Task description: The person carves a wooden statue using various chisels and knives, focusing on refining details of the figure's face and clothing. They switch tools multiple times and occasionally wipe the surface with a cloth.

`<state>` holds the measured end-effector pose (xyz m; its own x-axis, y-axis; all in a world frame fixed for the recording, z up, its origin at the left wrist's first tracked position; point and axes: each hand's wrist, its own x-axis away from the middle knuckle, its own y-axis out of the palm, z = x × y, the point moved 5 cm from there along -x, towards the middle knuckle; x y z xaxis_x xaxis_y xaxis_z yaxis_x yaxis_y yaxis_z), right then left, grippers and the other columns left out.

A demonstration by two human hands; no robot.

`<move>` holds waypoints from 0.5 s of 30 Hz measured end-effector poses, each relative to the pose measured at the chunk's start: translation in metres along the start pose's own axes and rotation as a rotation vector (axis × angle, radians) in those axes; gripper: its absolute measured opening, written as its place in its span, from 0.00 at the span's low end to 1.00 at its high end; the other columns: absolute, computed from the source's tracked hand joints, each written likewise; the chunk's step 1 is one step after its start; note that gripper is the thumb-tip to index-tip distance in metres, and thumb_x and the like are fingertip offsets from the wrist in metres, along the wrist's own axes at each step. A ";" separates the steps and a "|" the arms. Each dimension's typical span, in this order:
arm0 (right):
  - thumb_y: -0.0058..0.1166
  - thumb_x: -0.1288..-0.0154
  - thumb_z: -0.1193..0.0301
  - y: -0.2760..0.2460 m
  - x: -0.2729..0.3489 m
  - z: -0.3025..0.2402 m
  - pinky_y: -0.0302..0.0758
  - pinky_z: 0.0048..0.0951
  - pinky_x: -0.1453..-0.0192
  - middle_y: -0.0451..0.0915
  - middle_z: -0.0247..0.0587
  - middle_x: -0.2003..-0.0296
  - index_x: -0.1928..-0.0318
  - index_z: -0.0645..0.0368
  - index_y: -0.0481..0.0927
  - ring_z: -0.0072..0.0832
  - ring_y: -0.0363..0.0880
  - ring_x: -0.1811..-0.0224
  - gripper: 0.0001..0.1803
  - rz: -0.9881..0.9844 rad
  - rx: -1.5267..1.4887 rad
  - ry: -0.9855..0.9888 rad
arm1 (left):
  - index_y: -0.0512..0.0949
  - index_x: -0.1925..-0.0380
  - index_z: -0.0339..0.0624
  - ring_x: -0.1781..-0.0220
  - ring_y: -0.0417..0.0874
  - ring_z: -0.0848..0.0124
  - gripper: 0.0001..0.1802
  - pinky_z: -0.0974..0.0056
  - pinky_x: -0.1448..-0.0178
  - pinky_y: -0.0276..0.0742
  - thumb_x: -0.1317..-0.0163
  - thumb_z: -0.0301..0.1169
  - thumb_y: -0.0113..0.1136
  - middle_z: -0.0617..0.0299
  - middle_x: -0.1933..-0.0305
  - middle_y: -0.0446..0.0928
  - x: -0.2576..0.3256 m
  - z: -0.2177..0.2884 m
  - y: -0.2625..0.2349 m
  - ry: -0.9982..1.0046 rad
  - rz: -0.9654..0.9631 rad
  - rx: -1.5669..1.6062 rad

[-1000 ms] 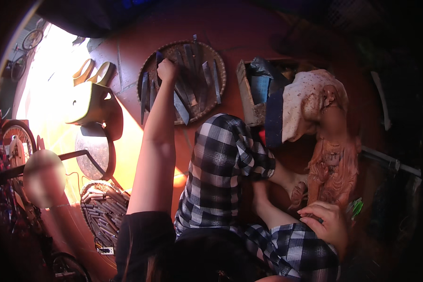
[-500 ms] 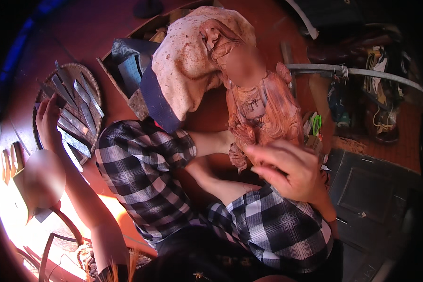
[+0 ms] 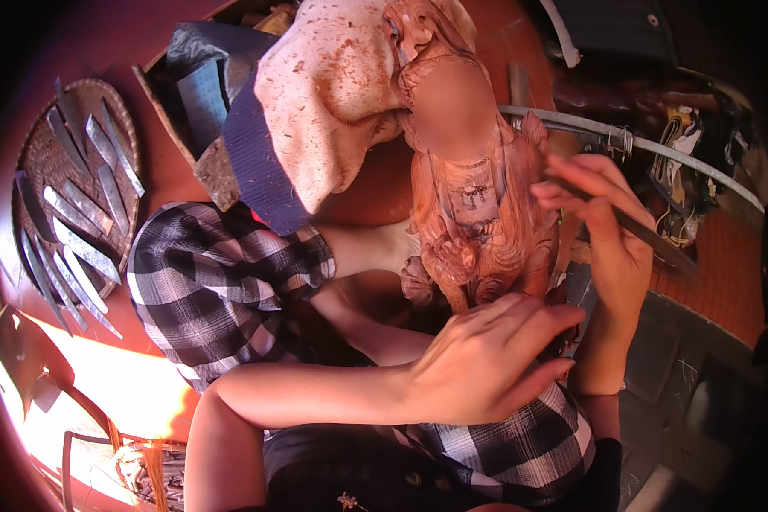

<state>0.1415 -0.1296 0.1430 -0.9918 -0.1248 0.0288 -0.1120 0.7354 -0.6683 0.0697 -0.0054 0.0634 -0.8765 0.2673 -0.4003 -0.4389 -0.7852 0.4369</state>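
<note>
Reddish carved wooden statue (image 3: 478, 222) stands in the person's lap, a dusty white cloth (image 3: 333, 94) draped over its top. Left hand (image 3: 478, 363) rests flat with fingers spread on its base. Right hand (image 3: 602, 230) pinches a thin carving chisel (image 3: 636, 226) against its side. More chisels lie in a round woven tray (image 3: 34, 154) far left.

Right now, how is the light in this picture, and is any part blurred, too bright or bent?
Head view: strong sunlight burns out the floor at lower left, while the rim falls to black. The carving and the left hand are lit warm and fairly sharp; the right hand holds a tool. A smooth blurred patch covers the carving's upper part. The fisheye bends the pipe at right.
</note>
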 end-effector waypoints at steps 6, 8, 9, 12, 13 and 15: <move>0.56 0.29 0.81 0.005 -0.012 0.040 0.86 0.26 0.51 0.84 0.46 0.54 0.55 0.74 0.83 0.32 0.89 0.56 0.07 -0.106 -0.092 0.368 | 0.72 0.37 0.35 0.34 0.71 0.40 0.37 0.45 0.33 0.70 0.48 0.26 0.74 0.44 0.35 0.69 0.010 -0.025 0.005 -0.006 0.020 -0.146; 0.61 0.33 0.81 0.005 -0.016 0.041 0.82 0.28 0.46 0.85 0.44 0.55 0.57 0.70 0.85 0.33 0.88 0.52 0.06 -0.085 -0.067 0.402 | 0.71 0.36 0.38 0.27 0.63 0.33 0.38 0.40 0.27 0.64 0.49 0.25 0.74 0.43 0.28 0.63 0.010 -0.026 0.007 0.019 0.038 -0.145; 0.62 0.35 0.82 0.007 -0.016 0.039 0.80 0.29 0.43 0.85 0.44 0.55 0.58 0.69 0.85 0.33 0.87 0.50 0.06 -0.074 -0.014 0.364 | 0.71 0.35 0.39 0.25 0.58 0.30 0.39 0.39 0.25 0.61 0.50 0.24 0.74 0.42 0.25 0.60 0.010 -0.026 0.007 0.013 0.043 -0.146; 0.66 0.39 0.82 0.008 -0.018 0.031 0.74 0.33 0.36 0.86 0.42 0.59 0.60 0.66 0.86 0.35 0.84 0.45 0.06 0.033 0.116 0.203 | 0.69 0.32 0.43 0.21 0.45 0.25 0.42 0.36 0.21 0.54 0.50 0.24 0.74 0.42 0.20 0.52 0.007 -0.027 0.012 0.007 -0.006 -0.172; 0.67 0.41 0.83 0.009 -0.019 0.028 0.72 0.34 0.34 0.86 0.41 0.60 0.61 0.65 0.87 0.35 0.84 0.43 0.07 0.078 0.151 0.140 | 0.69 0.31 0.44 0.20 0.41 0.24 0.43 0.35 0.21 0.52 0.50 0.24 0.74 0.43 0.18 0.49 0.007 -0.028 0.013 0.005 -0.032 -0.188; 0.67 0.42 0.83 0.012 -0.022 0.025 0.71 0.35 0.33 0.86 0.40 0.63 0.62 0.65 0.87 0.36 0.83 0.42 0.07 0.072 0.104 0.171 | 0.69 0.31 0.43 0.20 0.42 0.26 0.39 0.36 0.22 0.56 0.47 0.20 0.66 0.47 0.18 0.49 0.004 -0.026 0.013 0.004 -0.010 -0.173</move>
<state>0.1636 -0.1346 0.1156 -0.9941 0.0469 0.0979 -0.0421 0.6645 -0.7461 0.0661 -0.0287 0.0469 -0.8712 0.2735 -0.4076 -0.4067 -0.8671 0.2875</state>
